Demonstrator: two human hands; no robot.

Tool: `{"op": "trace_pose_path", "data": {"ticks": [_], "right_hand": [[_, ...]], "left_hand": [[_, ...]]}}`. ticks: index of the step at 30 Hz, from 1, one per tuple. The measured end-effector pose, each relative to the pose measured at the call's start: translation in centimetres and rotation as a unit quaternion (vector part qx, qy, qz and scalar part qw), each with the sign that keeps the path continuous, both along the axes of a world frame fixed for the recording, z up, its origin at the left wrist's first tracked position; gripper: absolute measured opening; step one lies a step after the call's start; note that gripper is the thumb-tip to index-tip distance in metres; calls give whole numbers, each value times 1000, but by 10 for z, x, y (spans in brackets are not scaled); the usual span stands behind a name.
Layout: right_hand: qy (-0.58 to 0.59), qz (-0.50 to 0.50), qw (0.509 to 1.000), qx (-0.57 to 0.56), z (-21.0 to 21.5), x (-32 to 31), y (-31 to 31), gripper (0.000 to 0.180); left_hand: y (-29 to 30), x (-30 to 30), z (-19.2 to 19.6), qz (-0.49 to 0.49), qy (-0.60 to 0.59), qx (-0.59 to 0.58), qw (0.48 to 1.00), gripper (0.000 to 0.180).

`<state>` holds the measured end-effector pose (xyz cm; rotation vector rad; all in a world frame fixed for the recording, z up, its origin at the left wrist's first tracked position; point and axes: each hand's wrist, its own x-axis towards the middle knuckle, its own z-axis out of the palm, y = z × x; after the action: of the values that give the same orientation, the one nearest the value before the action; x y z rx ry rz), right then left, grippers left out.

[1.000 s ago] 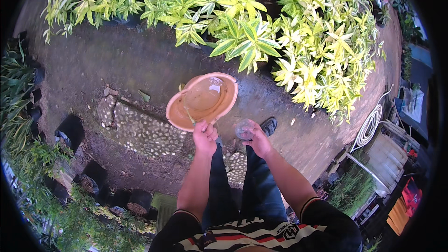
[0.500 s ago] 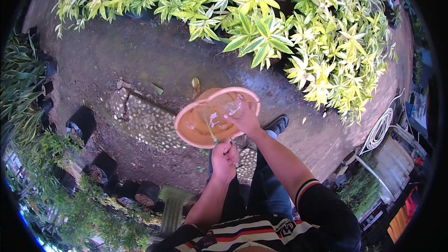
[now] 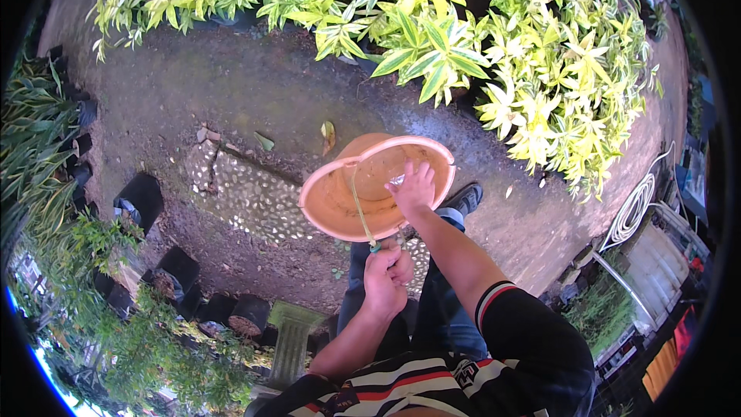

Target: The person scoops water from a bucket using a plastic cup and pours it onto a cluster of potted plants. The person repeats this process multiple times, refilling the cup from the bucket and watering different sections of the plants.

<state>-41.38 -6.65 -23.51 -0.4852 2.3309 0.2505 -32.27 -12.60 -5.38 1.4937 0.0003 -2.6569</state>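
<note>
- Farther into the bowl [image 3: 330,197] than half a second ago, the right hand [image 3: 415,189] now covers most of a clear piece [image 3: 397,181]; the bowl also sits farther right in my view.
- Bowl: tilted, in front of the legs and left of the shoe [image 3: 465,199]; what supports it I cannot tell. I judge it stiff, fairly light, slick if wet; I'd take it by the thick rim at opposite sides.
- Thin strand [image 3: 360,205]: slants across the bowl's near wall; probably light and bendy, best pinched at its lower end.
- Left hand [image 3: 388,274]: curled into a fist around that end, just below the rim, its forearm angling up and right.
- Right hand: forearm reaching up and left over the rim, fingers spread; whether they grip the clear piece, which looks smooth and flimsy, I cannot tell.
</note>
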Motion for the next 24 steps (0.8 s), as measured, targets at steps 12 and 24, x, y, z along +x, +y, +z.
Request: {"op": "trace_pose_path", "data": {"ticks": [12, 24], "right_hand": [[-253, -275, 911, -176, -55, 16, 6, 76], [-441, -492, 632, -405, -1, 5, -2, 55]], "left_hand": [[-5, -6, 2, 0, 13, -11, 1000, 21], [-33, 11, -35, 49, -32, -31, 998, 24]]}}
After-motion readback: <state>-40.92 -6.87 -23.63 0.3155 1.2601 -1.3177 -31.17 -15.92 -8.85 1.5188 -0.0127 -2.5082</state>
